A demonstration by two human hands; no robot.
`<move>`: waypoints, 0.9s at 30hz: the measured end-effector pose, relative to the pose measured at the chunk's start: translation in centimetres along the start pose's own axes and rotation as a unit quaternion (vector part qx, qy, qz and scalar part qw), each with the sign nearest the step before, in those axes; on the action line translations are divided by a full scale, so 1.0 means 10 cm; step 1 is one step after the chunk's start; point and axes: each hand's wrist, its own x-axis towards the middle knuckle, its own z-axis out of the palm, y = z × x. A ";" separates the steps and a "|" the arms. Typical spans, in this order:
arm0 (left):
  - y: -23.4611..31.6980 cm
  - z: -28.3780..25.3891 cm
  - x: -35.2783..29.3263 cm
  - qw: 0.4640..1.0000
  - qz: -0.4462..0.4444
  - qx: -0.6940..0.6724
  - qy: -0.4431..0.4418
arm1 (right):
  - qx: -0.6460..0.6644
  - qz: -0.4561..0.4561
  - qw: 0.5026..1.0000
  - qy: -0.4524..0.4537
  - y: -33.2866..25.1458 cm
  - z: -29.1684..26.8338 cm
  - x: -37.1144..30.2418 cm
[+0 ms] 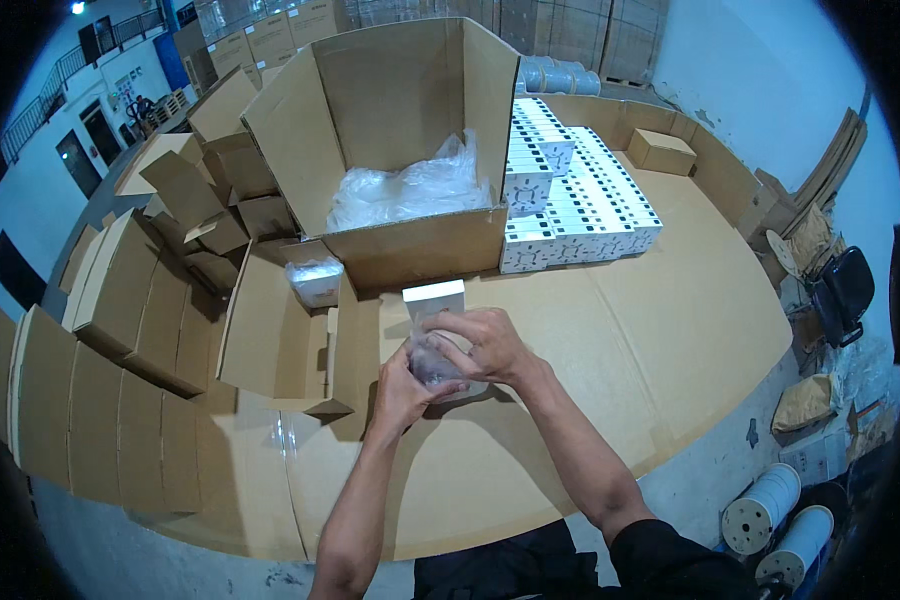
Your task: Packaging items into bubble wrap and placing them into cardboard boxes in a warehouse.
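Note:
My left hand [402,392] and my right hand [485,345] meet above the middle of the cardboard-covered table. Between them is a clear plastic bag [432,362], crumpled and partly hidden by my fingers. My left hand cups its near left side, while the right hand's curled fingers grip it from above. A small white box [434,297] shows just beyond my knuckles; whether it sits partly inside the bag I cannot tell. Left of my hands lies an opened brown carton [270,330], with one plastic-wrapped white box [315,283] at its far end.
A large open carton [420,255] holding clear plastic bags [410,190] stands behind my hands. White printed boxes [580,215] are stacked to its right. Several brown cartons [100,420] line the left side. A small closed carton [662,152] rests at the far right.

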 end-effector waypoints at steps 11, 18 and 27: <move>0.02 -0.04 0.05 0.988 -0.040 -0.148 0.005 | 0.347 0.209 0.878 0.256 0.59 -0.05 -0.07; 0.08 -0.07 0.06 0.983 -0.037 -0.175 0.031 | 0.411 0.222 0.881 0.079 0.67 0.15 -0.15; 0.03 -0.08 0.10 0.988 -0.051 -0.143 0.019 | 0.316 0.190 0.918 0.144 0.67 0.25 -0.12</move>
